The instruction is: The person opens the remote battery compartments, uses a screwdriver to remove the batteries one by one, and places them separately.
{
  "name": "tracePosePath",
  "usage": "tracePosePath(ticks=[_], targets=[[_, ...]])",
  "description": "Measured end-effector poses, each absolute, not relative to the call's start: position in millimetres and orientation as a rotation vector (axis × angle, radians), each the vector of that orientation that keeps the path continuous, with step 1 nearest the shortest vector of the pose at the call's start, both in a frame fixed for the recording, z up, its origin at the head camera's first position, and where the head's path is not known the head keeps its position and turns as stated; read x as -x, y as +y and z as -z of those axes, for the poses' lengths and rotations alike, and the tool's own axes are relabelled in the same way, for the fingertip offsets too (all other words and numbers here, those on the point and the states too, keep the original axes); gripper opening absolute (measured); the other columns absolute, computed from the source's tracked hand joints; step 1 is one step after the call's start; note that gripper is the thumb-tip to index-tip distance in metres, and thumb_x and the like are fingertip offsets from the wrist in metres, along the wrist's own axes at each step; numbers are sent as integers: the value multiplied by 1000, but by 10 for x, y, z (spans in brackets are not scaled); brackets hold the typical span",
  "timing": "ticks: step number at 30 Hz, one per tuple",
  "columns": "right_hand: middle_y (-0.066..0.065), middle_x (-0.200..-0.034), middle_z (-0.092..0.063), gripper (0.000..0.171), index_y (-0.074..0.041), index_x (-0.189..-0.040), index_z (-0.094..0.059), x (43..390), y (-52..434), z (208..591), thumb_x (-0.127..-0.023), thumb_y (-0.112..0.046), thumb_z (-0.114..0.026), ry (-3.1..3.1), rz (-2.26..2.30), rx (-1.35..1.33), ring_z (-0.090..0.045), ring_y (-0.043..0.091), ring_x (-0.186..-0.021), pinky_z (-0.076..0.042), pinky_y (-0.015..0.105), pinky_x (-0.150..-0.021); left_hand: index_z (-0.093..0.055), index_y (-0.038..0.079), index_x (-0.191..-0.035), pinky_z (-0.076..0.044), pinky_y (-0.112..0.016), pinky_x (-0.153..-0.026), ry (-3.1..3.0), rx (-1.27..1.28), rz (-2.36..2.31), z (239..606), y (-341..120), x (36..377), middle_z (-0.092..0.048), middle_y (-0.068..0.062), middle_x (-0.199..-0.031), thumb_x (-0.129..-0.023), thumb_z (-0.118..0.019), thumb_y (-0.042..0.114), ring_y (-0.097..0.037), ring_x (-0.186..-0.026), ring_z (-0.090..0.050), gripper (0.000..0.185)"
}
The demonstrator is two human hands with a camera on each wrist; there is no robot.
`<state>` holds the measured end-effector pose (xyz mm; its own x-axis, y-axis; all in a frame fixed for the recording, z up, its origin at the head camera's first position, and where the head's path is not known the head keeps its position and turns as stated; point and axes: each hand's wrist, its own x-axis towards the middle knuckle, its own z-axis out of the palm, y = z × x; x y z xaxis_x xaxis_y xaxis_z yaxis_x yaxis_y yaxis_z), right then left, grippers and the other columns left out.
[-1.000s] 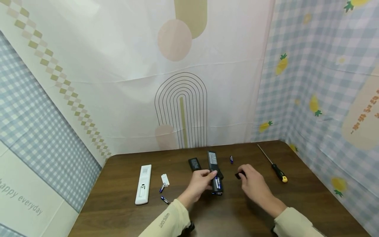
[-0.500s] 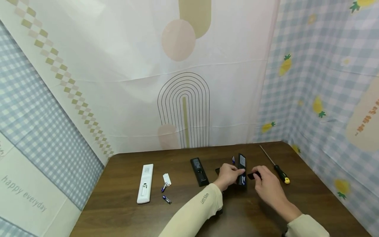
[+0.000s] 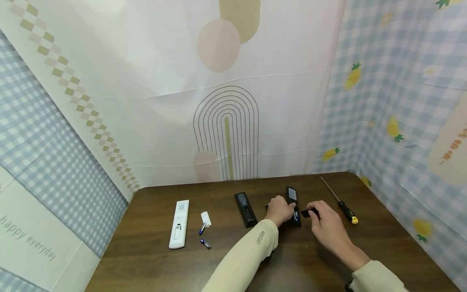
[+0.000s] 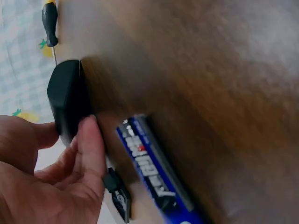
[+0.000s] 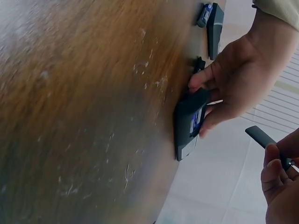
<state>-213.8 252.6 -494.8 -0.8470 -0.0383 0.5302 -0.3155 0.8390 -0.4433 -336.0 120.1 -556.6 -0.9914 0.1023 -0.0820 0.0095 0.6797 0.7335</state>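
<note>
My left hand (image 3: 280, 211) grips a black remote control (image 3: 292, 194) by its sides, back face up, on the right half of the table. Blue batteries show in its uncovered compartment, seen also in the right wrist view, where the remote (image 5: 187, 123) is tilted. Just right of it, my right hand (image 3: 324, 219) pinches a small black battery cover (image 3: 305, 213), held apart from the remote. A dark flat piece (image 3: 266, 207) pokes out from behind the left hand, mostly hidden. Close to the left wrist camera lies a blue battery (image 4: 152, 172).
Left of the hands lie a second black remote (image 3: 246, 209) and a white remote (image 3: 178, 225), compartments uncovered. Near the white one are a white cover (image 3: 205, 218) and loose batteries (image 3: 206, 243). A screwdriver (image 3: 346, 211) lies at the right of the brown table (image 3: 146, 267).
My left hand has carried the black remote rightward from beside the second black remote, toward the right hand, and lowered it to the table. The right hand keeps the cover, shifted slightly right.
</note>
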Motion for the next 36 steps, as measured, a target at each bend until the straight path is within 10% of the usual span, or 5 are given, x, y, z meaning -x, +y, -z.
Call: tracePosePath(ticks=[36], targets=[[2,-101,-70,30,-7,-104,-72,2051,2530,4931,-90,19,-69,-2174,-878,-586,-54,-3,-78,-44,11,-64,-79,8,-96,-56,-36,-59,2949,-130,-768,5684,1309,3471,-78,-8,-90,-102,-67,51,-19,-73,-71,45]])
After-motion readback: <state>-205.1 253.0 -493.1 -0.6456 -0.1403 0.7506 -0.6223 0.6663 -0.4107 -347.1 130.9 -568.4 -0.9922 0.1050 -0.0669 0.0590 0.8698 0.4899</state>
